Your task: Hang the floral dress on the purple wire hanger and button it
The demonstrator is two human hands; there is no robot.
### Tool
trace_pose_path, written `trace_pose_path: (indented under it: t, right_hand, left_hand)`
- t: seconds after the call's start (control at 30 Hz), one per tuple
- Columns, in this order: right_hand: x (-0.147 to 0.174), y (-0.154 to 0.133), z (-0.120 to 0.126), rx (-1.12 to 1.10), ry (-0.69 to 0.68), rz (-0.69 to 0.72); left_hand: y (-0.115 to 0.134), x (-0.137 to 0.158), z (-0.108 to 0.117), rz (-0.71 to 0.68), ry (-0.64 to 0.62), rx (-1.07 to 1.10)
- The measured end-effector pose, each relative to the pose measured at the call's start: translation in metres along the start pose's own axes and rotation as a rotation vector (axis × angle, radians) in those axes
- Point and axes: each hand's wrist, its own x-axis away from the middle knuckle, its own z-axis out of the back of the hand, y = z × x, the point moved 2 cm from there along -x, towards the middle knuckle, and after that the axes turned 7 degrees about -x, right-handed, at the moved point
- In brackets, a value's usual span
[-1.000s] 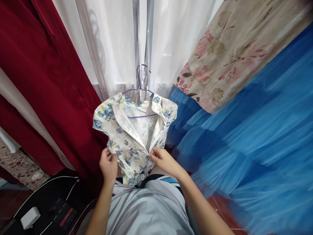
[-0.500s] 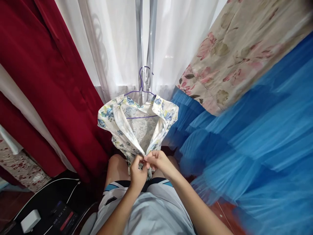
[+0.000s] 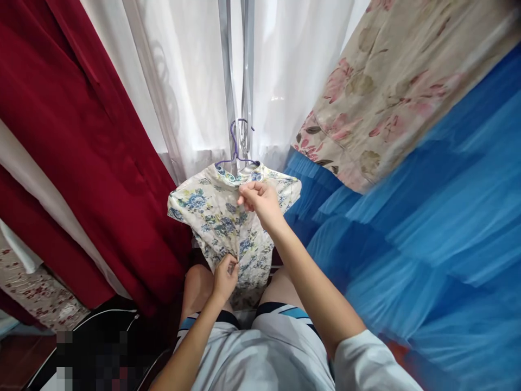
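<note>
Right hand (image 3: pixel 260 202) risen, pinching blouse (image 3: pixel 222 218); left hand (image 3: pixel 224 278) likewise; long axis upright, collar (image 3: pixel 227 176) up.

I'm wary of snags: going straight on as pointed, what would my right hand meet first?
Likely the collar of the floral blouse, ahead of the right hand; whether they touch is unclear.

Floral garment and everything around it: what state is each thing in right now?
Floral garment: on the purple hanger, front drawn together, partly hidden.
Purple hanger: hook uppermost, above the collar.
Left hand: grip pinched on the garment's lower front.
Right hand: grip pinched at the collar; contents hidden.
Red fabric: hanging in folds.
White fabric: hanging.
Beige flowered fabric: hanging.
Blue ruffled fabric: hanging in layers.
</note>
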Motion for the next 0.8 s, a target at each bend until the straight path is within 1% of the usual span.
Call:
trace_pose_path:
  t: [0.03, 0.1, 0.17, 0.2, 0.23, 0.3, 0.37, 0.47, 0.53, 0.63, 0.67, 0.73, 0.8]
  right_hand:
    - [0.005, 0.002, 0.000, 0.006, -0.011, 0.005]
    - [0.014, 0.003, 0.000, 0.021, -0.022, 0.015]
    - [0.017, 0.001, 0.001, 0.045, -0.029, 0.023]
    - [0.017, -0.001, 0.001, 0.060, -0.038, 0.028]
    - [0.016, -0.003, 0.001, 0.073, -0.051, 0.036]
    - [0.015, -0.007, 0.001, 0.091, -0.074, 0.058]
    - [0.017, -0.007, 0.001, 0.087, -0.086, 0.064]
    - [0.021, 0.001, 0.002, 0.059, -0.077, 0.043]
    - [0.021, 0.011, 0.003, 0.064, -0.055, 0.053]
    - [0.015, 0.027, 0.009, 0.146, -0.022, 0.114]
    - [0.012, 0.034, 0.012, 0.190, -0.027, 0.120]
    - [0.009, 0.047, 0.020, 0.279, -0.053, 0.096]
    - [0.012, 0.057, 0.030, 0.329, -0.077, 0.039]
  left_hand:
    - [0.005, -0.007, 0.006, -0.013, 0.016, 0.011]
    - [0.027, -0.027, 0.023, -0.064, 0.097, 0.052]
    - [0.063, -0.053, 0.049, -0.155, 0.247, 0.103]
    - [0.084, -0.068, 0.063, -0.209, 0.290, 0.123]
    - [0.106, -0.083, 0.077, -0.278, 0.307, 0.138]
    - [0.143, -0.108, 0.098, -0.400, 0.267, 0.104]
    - [0.167, -0.125, 0.111, -0.476, 0.256, -0.025]
    - [0.181, -0.133, 0.111, -0.515, 0.343, -0.145]
    - [0.184, -0.134, 0.105, -0.513, 0.388, -0.133]
    - [0.192, -0.137, 0.103, -0.527, 0.391, -0.090]
    - [0.195, -0.139, 0.107, -0.527, 0.405, -0.073]
    - [0.194, -0.147, 0.123, -0.504, 0.473, -0.014]
    - [0.182, -0.157, 0.146, -0.456, 0.582, 0.092]
